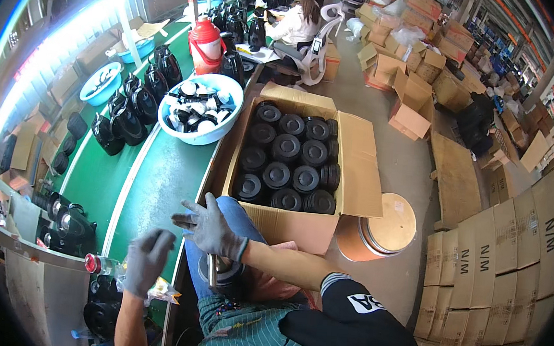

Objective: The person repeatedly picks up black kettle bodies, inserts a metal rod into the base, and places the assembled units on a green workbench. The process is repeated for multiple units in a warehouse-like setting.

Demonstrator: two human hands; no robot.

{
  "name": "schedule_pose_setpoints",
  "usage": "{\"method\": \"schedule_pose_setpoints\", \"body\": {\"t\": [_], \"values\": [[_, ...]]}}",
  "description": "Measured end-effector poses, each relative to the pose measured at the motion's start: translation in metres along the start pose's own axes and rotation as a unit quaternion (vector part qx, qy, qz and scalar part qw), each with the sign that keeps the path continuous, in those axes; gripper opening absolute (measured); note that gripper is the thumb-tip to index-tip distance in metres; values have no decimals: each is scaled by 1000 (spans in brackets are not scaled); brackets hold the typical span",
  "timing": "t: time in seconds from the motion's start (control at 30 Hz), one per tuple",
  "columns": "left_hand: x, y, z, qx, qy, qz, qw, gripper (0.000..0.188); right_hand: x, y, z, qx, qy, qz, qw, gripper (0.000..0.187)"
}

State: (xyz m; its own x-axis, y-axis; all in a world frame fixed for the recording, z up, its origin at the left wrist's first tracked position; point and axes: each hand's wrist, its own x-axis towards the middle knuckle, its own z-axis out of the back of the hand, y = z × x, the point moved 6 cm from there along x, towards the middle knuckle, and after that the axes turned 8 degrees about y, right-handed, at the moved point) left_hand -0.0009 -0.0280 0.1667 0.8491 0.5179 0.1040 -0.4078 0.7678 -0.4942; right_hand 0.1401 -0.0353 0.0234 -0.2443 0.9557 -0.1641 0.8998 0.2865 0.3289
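My right hand (211,227), in a grey glove, is raised above my lap with its fingers spread and nothing in it. Under its wrist stands a shiny metal rod (212,273), beside a dark round part (229,278) at my lap; my forearm partly covers both. To the left, over the bench edge, my gloved left hand (146,263) is lifted with fingers loosely stretched; I see no object in it. Near that hand lie a clear bottle-like container with a red cap (93,263) and a crumpled plastic bag (163,290).
An open carton (286,222) of black round lids (277,175) stands ahead. A blue basin (205,135) of small parts, black jugs (128,122) and a red-white flask (205,47) occupy the green bench (159,183). A round drum (390,222) and stacked cartons (484,267) are right; a person sits far ahead.
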Motion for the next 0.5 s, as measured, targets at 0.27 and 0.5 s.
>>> {"method": "schedule_pose_setpoints", "body": {"t": [0.27,0.5], "values": [[32,-43,-81,204,386,182,881,63,35,-23,16,-42,-50,-39,997,115],[35,-17,-131,228,244,311,890,66,102,-40,87,-51,-47,7,998,129]]}}
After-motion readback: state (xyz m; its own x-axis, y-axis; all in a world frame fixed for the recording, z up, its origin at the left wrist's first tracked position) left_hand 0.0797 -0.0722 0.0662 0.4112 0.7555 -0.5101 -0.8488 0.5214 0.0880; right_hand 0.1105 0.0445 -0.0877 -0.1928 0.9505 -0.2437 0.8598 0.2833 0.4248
